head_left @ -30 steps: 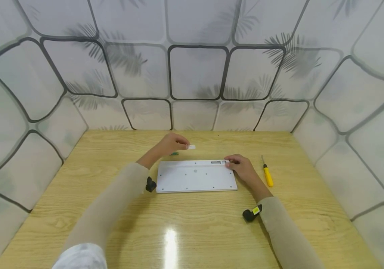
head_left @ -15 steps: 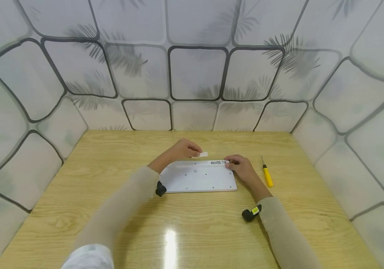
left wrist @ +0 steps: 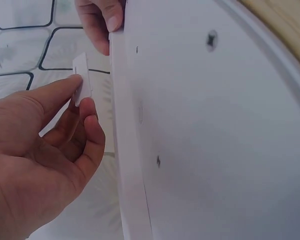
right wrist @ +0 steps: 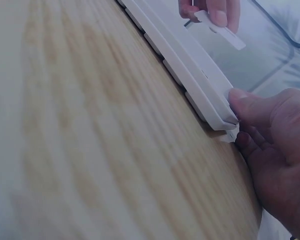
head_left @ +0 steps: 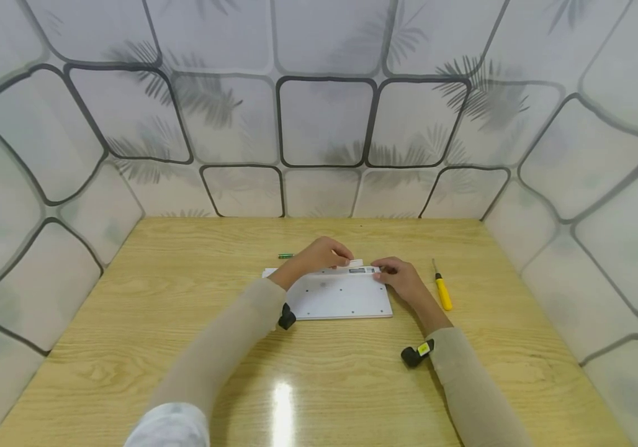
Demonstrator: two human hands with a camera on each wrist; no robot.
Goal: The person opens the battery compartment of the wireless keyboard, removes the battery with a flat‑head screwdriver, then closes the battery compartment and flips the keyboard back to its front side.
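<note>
A white keyboard (head_left: 347, 301) lies face down on the wooden table, screws dotting its underside. Along its far edge, toward the right, is an uncovered battery compartment (head_left: 360, 270). My left hand (head_left: 321, 254) pinches a small white battery cover (left wrist: 83, 80) between thumb and fingers, close by that edge and just left of the compartment. With thumb on top and fingers beyond the edge, my right hand (head_left: 399, 279) grips the keyboard's far right corner. The right wrist view shows the cover held above the keyboard's raised back edge, apart from the right hand.
A green battery (head_left: 286, 256) lies behind the keyboard's far left part, near my left forearm. To the right of my right hand is a screwdriver (head_left: 444, 292) with a yellow handle. A patterned wall (head_left: 319, 186) borders the table (head_left: 196, 248) at the back.
My left hand has moved right and slightly nearer with the battery cover, from beyond the keyboard to beside the compartment. The green battery shows again from behind the arm. My right hand stays put.
</note>
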